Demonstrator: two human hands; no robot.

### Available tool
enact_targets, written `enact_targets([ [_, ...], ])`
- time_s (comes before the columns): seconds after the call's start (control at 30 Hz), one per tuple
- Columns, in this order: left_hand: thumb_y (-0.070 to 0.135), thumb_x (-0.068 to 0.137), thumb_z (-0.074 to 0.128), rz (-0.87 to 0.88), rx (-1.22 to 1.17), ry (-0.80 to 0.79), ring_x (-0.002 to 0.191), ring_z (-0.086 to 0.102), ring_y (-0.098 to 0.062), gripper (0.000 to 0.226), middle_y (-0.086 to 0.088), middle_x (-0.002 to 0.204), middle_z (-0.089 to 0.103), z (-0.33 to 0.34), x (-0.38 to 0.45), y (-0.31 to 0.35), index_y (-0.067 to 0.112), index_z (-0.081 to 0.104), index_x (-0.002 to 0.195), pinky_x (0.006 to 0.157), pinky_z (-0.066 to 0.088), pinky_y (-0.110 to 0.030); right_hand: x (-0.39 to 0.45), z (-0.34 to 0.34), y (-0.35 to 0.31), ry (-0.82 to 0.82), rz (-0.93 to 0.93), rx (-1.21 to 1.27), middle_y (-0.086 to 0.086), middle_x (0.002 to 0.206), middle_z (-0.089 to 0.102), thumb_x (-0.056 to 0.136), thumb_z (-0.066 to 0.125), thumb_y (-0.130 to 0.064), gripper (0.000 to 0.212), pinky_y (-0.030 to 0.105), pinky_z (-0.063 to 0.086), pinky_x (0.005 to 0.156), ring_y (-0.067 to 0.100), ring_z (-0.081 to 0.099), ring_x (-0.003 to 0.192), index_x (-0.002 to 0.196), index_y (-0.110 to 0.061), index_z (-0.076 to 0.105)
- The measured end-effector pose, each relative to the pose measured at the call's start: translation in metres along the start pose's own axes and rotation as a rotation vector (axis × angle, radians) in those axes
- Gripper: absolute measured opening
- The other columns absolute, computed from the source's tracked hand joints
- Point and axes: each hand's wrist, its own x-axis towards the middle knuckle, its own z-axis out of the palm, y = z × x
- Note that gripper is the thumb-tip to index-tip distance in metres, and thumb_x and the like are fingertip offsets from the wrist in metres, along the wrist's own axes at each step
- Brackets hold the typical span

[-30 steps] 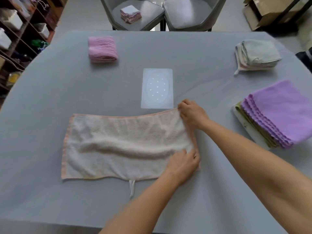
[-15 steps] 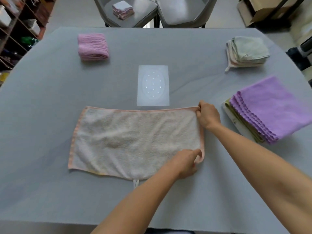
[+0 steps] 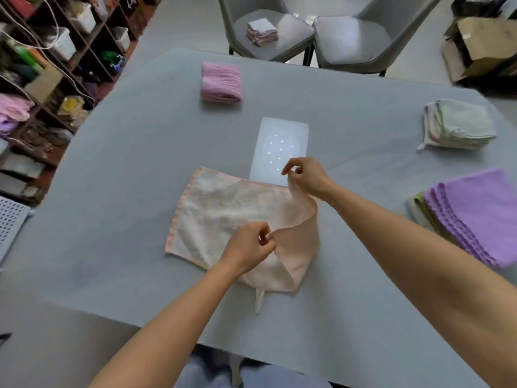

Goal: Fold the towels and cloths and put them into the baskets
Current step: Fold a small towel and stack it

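Two hands are being held over one pale peach towel (image 3: pixel 223 217): its right end is being pinched at the near corner by the left hand (image 3: pixel 247 249) and at the far corner by the right hand (image 3: pixel 306 177), and lifted leftward. Its long axis is lying left to right on the grey surface (image 3: pixel 112 191). Three folded stacks are resting beyond: pink (image 3: pixel 221 82), pale green (image 3: pixel 458 126), purple (image 3: pixel 481 214).

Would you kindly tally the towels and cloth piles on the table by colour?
Peach towel, pinched by left hand and right hand: 1
Pink folded towel: 1
Pale green pile: 1
Purple-topped pile: 1
Total: 4
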Motion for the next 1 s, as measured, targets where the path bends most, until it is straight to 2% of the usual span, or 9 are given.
enact_targets([
  [0.13, 0.034, 0.073, 0.055, -0.195, 0.259, -0.168, 0.066, 0.054, -0.02, 0.022, 0.0, 0.066, 0.058, -0.041, -0.012, -0.049, 0.015, 0.048, 0.064, 0.051, 0.033, -0.028, 0.02, 0.046, -0.057, -0.037, -0.042, 0.047, -0.003, 0.067, 0.055, 0.087, 0.042, 0.002, 0.035, 0.019, 0.042, 0.057, 0.015, 0.052, 0.064, 0.093, -0.012, 0.074],
  [0.27, 0.038, 0.065, 0.051, -0.349, 0.073, -0.119, 0.072, 0.061, -0.022, 0.03, -0.005, 0.073, 0.065, -0.079, -0.031, -0.098, 0.009, 0.058, 0.07, 0.063, 0.047, -0.033, 0.037, 0.088, -0.105, -0.025, -0.098, 0.059, 0.005, 0.088, 0.066, 0.081, 0.036, 0.004, 0.042, 0.028, 0.048, 0.075, 0.02, 0.059, 0.081, 0.097, -0.009, 0.073],
  [0.43, 0.034, 0.072, 0.051, -0.489, -0.088, -0.042, 0.072, 0.061, -0.027, 0.025, -0.005, 0.065, 0.059, -0.11, -0.05, -0.137, 0.013, 0.05, 0.059, 0.062, 0.045, -0.033, 0.064, 0.125, -0.133, -0.063, -0.195, -0.22, 0.017, 0.097, 0.063, 0.086, 0.036, 0.004, 0.032, 0.037, 0.049, 0.073, 0.035, 0.059, 0.086, 0.107, -0.006, 0.059],
  [0.53, 0.03, 0.081, 0.055, -0.596, -0.055, -0.011, 0.081, 0.064, -0.027, 0.025, -0.004, 0.075, 0.065, -0.118, -0.057, -0.157, 0.015, 0.053, 0.061, 0.063, 0.043, -0.029, 0.074, 0.146, -0.145, -0.072, -0.242, -0.39, 0.019, 0.093, 0.062, 0.078, 0.038, 0.006, 0.026, 0.039, 0.049, 0.069, 0.037, 0.056, 0.082, 0.093, -0.007, 0.055],
  [0.63, 0.03, 0.086, 0.054, -0.666, -0.002, 0.015, 0.088, 0.064, -0.028, 0.024, -0.006, 0.086, 0.068, -0.118, -0.062, -0.17, 0.016, 0.056, 0.066, 0.066, 0.042, -0.027, 0.079, 0.162, -0.151, -0.025, -0.313, -0.601, 0.011, 0.084, 0.055, 0.078, 0.043, 0.005, 0.015, 0.032, 0.036, 0.058, 0.033, 0.052, 0.081, 0.08, -0.006, 0.053],
  [0.73, 0.03, 0.087, 0.055, -0.659, 0.053, 0.019, 0.098, 0.063, -0.028, 0.016, -0.005, 0.101, 0.068, -0.119, -0.06, -0.176, 0.019, 0.065, 0.083, 0.075, 0.046, -0.03, 0.083, 0.177, -0.155, -0.009, -0.444, -0.836, 0.009, 0.092, 0.046, 0.081, 0.045, 0.009, 0.016, 0.034, 0.033, 0.06, 0.031, 0.047, 0.092, 0.078, -0.007, 0.049],
  [0.83, 0.031, 0.087, 0.057, -0.595, 0.043, 0.086, 0.103, 0.06, -0.027, 0.016, -0.006, 0.112, 0.06, -0.118, -0.054, -0.175, 0.019, 0.066, 0.094, 0.083, 0.049, -0.034, 0.087, 0.186, -0.156, -0.121, -0.565, -0.924, 0.01, 0.112, 0.05, 0.085, 0.041, 0.008, 0.026, 0.033, 0.035, 0.077, 0.029, 0.047, 0.106, 0.102, -0.008, 0.051],
  [0.9, 0.031, 0.089, 0.058, -0.56, 0.031, 0.114, 0.104, 0.059, -0.028, 0.017, -0.007, 0.114, 0.056, -0.114, -0.049, -0.173, 0.016, 0.066, 0.095, 0.085, 0.049, -0.035, 0.089, 0.193, -0.156, -0.202, -0.617, -0.974, 0.008, 0.115, 0.051, 0.088, 0.041, 0.004, 0.028, 0.033, 0.036, 0.084, 0.028, 0.049, 0.107, 0.112, -0.01, 0.047],
  [1.0, 0.029, 0.089, 0.061, -0.534, -0.009, 0.164, 0.103, 0.059, -0.029, 0.018, -0.009, 0.113, 0.054, -0.107, -0.043, -0.168, 0.013, 0.065, 0.093, 0.084, 0.048, -0.036, 0.088, 0.199, -0.157, -0.242, -0.675, -1.059, 0.009, 0.112, 0.05, 0.089, 0.044, 0.0, 0.03, 0.033, 0.037, 0.081, 0.028, 0.052, 0.101, 0.118, -0.009, 0.042],
])
